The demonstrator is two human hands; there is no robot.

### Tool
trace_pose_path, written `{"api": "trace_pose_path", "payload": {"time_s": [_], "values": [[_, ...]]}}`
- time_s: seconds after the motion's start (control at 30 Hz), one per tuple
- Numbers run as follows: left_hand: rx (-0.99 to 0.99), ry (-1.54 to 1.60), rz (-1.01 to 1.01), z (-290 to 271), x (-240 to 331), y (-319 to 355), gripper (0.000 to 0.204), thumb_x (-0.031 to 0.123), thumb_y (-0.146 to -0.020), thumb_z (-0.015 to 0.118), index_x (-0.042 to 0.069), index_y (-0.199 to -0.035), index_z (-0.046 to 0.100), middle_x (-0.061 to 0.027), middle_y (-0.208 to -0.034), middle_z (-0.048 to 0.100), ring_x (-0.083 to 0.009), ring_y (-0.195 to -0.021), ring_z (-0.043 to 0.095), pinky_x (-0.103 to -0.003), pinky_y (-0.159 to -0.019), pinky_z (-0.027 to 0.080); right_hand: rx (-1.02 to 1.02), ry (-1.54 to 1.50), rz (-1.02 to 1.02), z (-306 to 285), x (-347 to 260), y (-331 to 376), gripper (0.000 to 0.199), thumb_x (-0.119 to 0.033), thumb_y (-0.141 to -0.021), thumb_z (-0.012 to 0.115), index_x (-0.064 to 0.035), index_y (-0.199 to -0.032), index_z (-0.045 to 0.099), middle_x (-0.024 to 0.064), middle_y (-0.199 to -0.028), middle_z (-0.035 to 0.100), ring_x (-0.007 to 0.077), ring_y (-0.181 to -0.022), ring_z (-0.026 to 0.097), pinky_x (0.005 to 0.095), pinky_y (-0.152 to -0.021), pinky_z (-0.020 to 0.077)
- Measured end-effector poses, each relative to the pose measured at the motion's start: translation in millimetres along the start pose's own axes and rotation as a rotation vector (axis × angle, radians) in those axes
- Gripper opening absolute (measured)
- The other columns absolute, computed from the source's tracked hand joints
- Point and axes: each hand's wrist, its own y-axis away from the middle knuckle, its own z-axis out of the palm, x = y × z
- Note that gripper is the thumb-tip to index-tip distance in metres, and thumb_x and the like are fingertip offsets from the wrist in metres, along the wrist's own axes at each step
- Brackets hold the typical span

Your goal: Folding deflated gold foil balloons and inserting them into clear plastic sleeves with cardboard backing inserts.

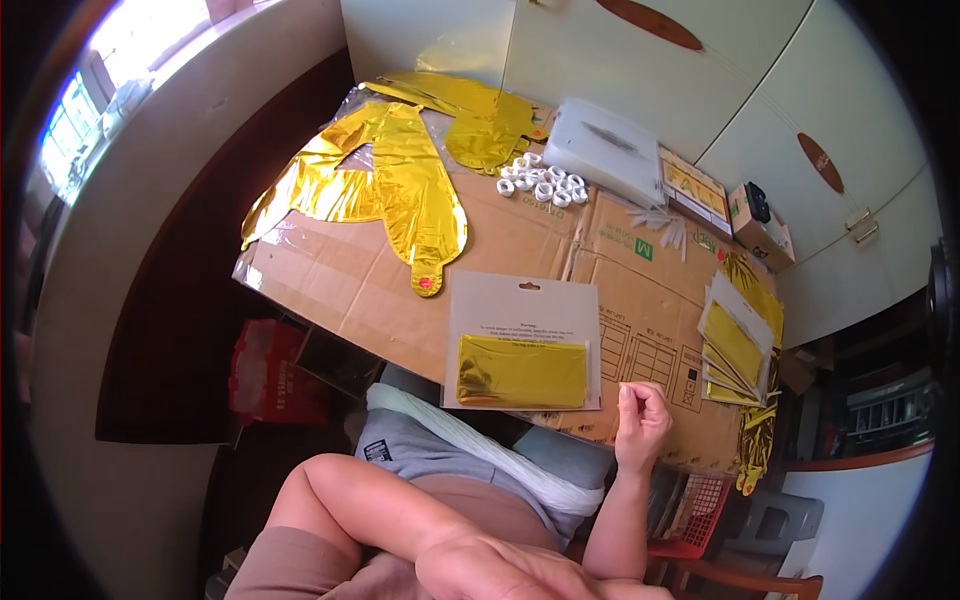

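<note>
My right hand (643, 425) is raised at the near edge of the cardboard-covered table, fingers curled closed, with nothing showing in it. Just left of it, apart from the fingers, lies a flat clear packet (480, 308) with a hang hole. Folded gold foil (522, 372) shows inside the packet. My left arm bends across my body, and my left hand (490, 572) is low at the bottom edge by my right forearm; its fingers are hidden. A flat, uninflated gold foil balloon (415, 190) with a red-marked tab spreads over the table's far left.
More gold foil (485, 135) lies at the back, beside small white ribbon rolls (545, 183). A translucent plastic box (605, 150) stands against the cabinets. Stacked gold foil packets (738, 340) sit at the right edge, foil hanging over. A red bag (275, 370) is below left.
</note>
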Motion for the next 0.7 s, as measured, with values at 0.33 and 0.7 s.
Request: {"api": "trace_pose_path", "payload": {"time_s": [0.33, 0.7], "values": [[-0.13, -0.031, 0.168, -6, -15, -3, 0.06, 0.035, -0.108, 0.034, -0.016, -0.127, 0.058, -0.0292, -0.142, 0.049, -0.0411, -0.142, 0.032, -0.051, -0.118, 0.022, -0.016, -0.026, 0.069, -2, 3, 3, 0.01, -0.006, -0.097, 0.067, 0.0022, -0.091, 0.066, 0.0049, -0.091, 0.063, 0.0118, -0.08, 0.058, 0.0256, -0.073, 0.0488], [-0.017, -0.024, 0.066, 11, -2, -4, 0.058, 0.035, -0.108, 0.034, -0.015, -0.127, 0.056, -0.0329, -0.15, 0.033, -0.0412, -0.141, 0.031, -0.053, -0.117, 0.021, -0.025, -0.001, 0.023, -2, 6, 2, 0.008, -0.005, -0.097, 0.066, 0.0017, -0.092, 0.066, 0.0048, -0.091, 0.063, 0.0112, -0.078, 0.057, 0.0249, -0.071, 0.0475]]}}
